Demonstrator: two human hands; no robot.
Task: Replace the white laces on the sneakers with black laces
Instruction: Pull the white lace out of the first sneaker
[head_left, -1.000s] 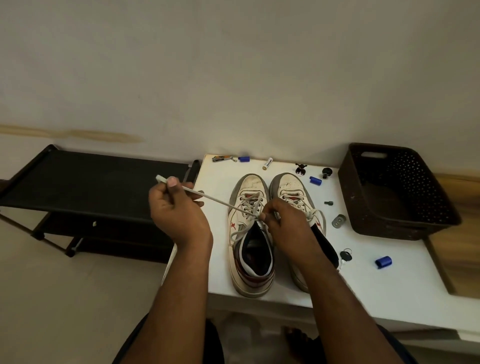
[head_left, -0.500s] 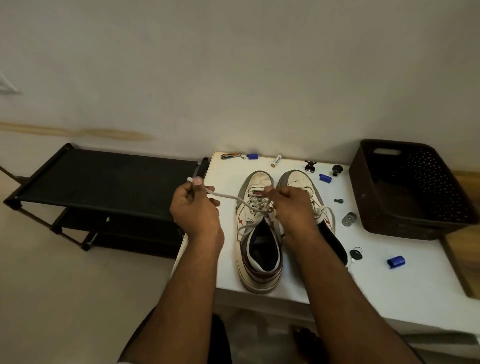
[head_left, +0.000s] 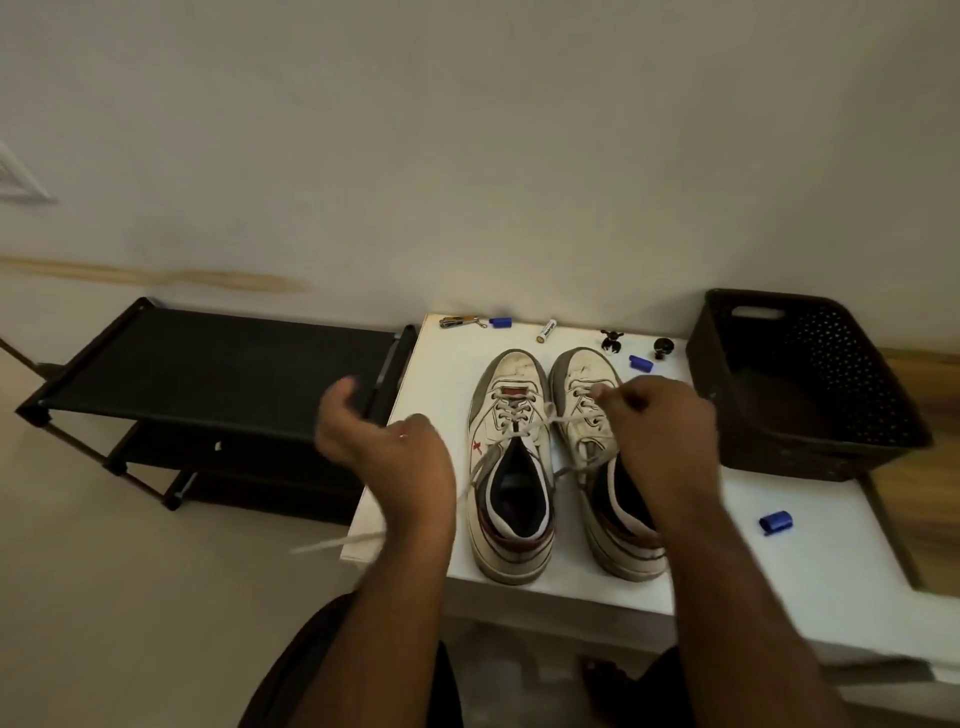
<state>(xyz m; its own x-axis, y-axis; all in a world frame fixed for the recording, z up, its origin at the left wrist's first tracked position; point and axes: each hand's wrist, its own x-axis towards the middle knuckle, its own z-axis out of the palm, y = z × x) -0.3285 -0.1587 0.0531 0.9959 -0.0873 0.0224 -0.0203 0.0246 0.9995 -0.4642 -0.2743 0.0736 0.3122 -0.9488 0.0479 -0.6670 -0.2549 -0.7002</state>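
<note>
Two worn white sneakers stand side by side, toes to the wall, on a white table (head_left: 779, 566). The left sneaker (head_left: 511, 483) has its white lace (head_left: 563, 419) loosened; one strand runs right from its eyelets to my right hand (head_left: 662, 431), which pinches it above the right sneaker (head_left: 579, 382). My left hand (head_left: 387, 449) is blurred beside the left sneaker, over the table's left edge, fingers apart. A blurred lace end (head_left: 337, 543) hangs below it. No black laces are in view.
A dark perforated basket (head_left: 810, 441) sits at the table's right. A black shoe rack (head_left: 208, 364) stands left of the table. Small items lie near the wall: blue caps (head_left: 640, 362), a battery (head_left: 546, 330), a clipper (head_left: 457, 322). Another blue cap (head_left: 776, 521) lies front right.
My left hand has let go of the lace end it held taut and dropped lower with fingers apart. My right hand has pulled a strand rightward, from the left sneaker's eyelets to above the right sneaker.
</note>
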